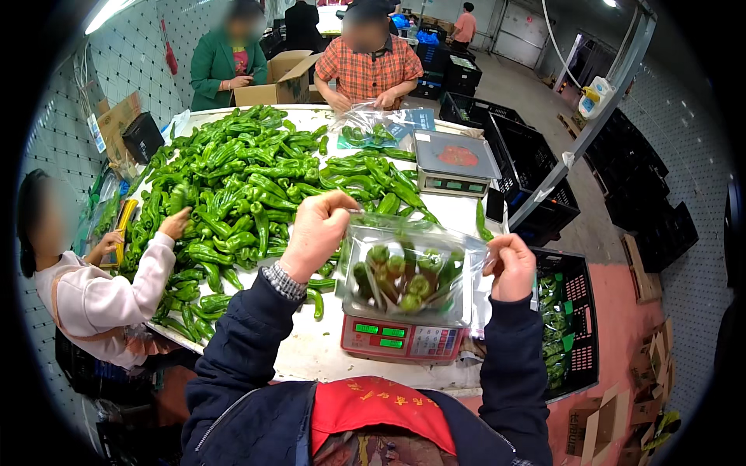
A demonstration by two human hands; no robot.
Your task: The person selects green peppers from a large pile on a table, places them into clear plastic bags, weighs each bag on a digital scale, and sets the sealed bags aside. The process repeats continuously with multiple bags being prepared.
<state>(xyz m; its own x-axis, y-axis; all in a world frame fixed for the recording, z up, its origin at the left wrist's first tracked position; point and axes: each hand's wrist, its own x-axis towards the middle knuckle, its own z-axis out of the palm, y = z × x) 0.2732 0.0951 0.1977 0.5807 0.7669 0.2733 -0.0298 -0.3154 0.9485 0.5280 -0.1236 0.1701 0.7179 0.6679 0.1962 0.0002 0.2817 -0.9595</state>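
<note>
A clear plastic bag (pixel 408 274) holding several green peppers hangs stretched between my two hands, over the pan of a red digital scale (pixel 402 341). My left hand (pixel 320 233) pinches the bag's upper left corner, and my right hand (pixel 512 265) pinches its upper right corner. The peppers inside show their stem ends upward. Whether the bag's bottom rests on the pan, I cannot tell. Beyond and left of my left hand, a large heap of long green peppers (pixel 233 175) covers much of the white table (pixel 303 361).
A second scale (pixel 454 160) and a phone (pixel 495 205) lie on the table's right side. A black crate (pixel 583 326) with packed peppers stands right of my right arm. One co-worker (pixel 105 291) reaches into the heap at left; another (pixel 370 70) handles a bag across the table.
</note>
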